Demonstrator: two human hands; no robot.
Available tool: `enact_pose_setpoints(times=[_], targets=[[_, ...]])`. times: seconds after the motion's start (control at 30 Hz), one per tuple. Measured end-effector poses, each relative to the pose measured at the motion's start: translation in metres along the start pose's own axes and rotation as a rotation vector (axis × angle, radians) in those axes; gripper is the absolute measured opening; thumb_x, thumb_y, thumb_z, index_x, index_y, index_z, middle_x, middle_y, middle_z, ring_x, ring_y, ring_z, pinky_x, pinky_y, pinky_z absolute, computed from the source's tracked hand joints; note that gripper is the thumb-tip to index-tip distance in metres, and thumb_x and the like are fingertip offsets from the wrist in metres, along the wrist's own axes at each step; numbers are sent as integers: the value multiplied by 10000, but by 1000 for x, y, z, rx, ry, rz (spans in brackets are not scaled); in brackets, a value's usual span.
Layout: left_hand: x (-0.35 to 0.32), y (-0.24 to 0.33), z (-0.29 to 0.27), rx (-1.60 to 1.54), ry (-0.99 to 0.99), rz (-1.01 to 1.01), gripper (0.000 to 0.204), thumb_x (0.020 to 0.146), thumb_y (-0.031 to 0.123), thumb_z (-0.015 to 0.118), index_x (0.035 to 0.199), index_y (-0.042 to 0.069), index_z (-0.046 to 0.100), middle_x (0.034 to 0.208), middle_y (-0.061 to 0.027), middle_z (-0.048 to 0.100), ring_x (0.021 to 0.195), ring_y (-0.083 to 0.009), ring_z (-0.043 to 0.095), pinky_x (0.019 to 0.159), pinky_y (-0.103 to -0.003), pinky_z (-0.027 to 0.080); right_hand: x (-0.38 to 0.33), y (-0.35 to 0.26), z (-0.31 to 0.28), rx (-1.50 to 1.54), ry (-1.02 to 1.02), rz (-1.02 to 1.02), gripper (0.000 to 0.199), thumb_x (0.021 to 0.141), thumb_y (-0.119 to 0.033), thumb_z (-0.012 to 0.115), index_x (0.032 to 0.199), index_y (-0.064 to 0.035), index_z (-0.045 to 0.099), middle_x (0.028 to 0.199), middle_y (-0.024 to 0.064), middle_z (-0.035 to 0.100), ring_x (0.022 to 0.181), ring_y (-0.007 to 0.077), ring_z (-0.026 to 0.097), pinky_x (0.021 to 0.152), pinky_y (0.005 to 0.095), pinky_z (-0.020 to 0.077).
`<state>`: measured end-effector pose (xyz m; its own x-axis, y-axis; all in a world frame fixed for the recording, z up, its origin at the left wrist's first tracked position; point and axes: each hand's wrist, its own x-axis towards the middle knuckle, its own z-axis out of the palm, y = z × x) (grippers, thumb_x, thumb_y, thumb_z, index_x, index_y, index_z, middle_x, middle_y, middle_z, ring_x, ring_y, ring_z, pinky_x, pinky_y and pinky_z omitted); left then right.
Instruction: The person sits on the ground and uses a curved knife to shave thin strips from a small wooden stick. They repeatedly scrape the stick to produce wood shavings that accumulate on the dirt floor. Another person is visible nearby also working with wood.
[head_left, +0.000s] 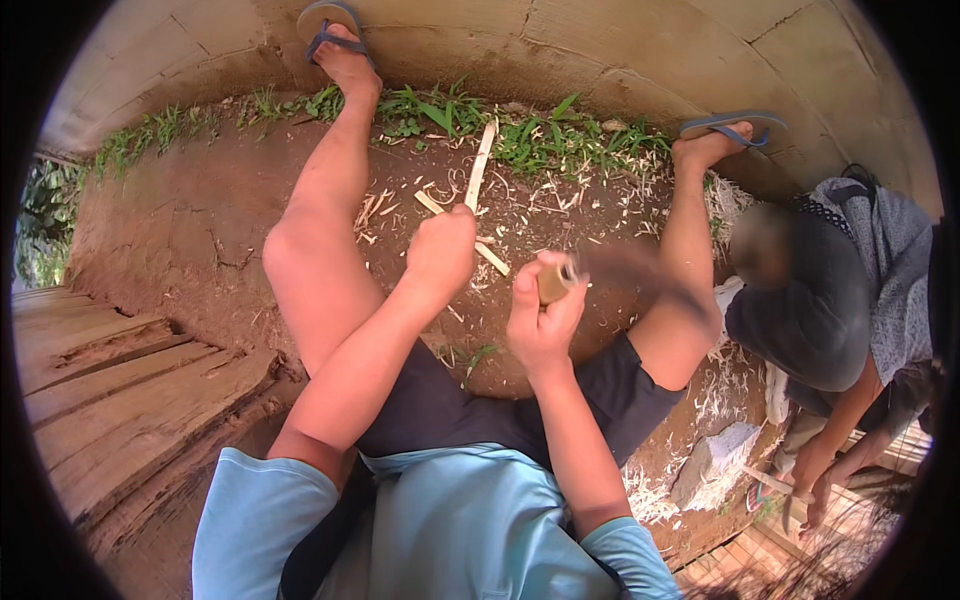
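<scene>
the right grip (545, 320) is closed on a short wooden handle (556, 282); what runs out from it toward the right is a motion-blurred streak (630, 268), probably a blade, though i can't tell its edge. the left grip (442, 250) is a closed fist over a pale stick (480, 168) that slants away toward the grass (560, 140); whether it truly clamps the stick i can't tell. the handle sits between the knees, above the dirt ground (180, 230) strewn with shavings (470, 215).

i judge the main risk is the fast-moving tool: the right thigh (690, 310) lies just beside the blur, so a slip could cut it. the fist is near the tool too, so a glancing stroke could reach the fingers. a second person (820, 310) crouches close on the right, and a flying chip or lost handle could hit them.
</scene>
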<state>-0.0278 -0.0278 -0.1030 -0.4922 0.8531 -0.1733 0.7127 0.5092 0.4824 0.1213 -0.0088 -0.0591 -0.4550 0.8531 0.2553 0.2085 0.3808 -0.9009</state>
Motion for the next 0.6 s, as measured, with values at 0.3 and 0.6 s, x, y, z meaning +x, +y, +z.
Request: enact_pose_setpoints(times=[0.3, 0.6], targets=[[-5, 1, -5, 5, -19, 17, 201, 738, -55, 573, 935, -91, 551, 816, -291, 649, 820, -451, 658, 737, -504, 538, -29, 96, 10, -835, -648, 666, 355, 896, -322, 556, 1107, -38, 521, 962, 263, 667, 960, 435, 635, 849, 511, 493], [-2, -3, 2, -75, 24, 77, 174, 778, 63, 629, 880, -64, 566, 797, -309, 626, 818, -472, 629, 741, -526, 509, 4, 15, 3, -169, -195, 289, 370, 913, -325, 586, 1075, 4, 542, 836, 244, 667, 805, 419, 658, 715, 482, 503]])
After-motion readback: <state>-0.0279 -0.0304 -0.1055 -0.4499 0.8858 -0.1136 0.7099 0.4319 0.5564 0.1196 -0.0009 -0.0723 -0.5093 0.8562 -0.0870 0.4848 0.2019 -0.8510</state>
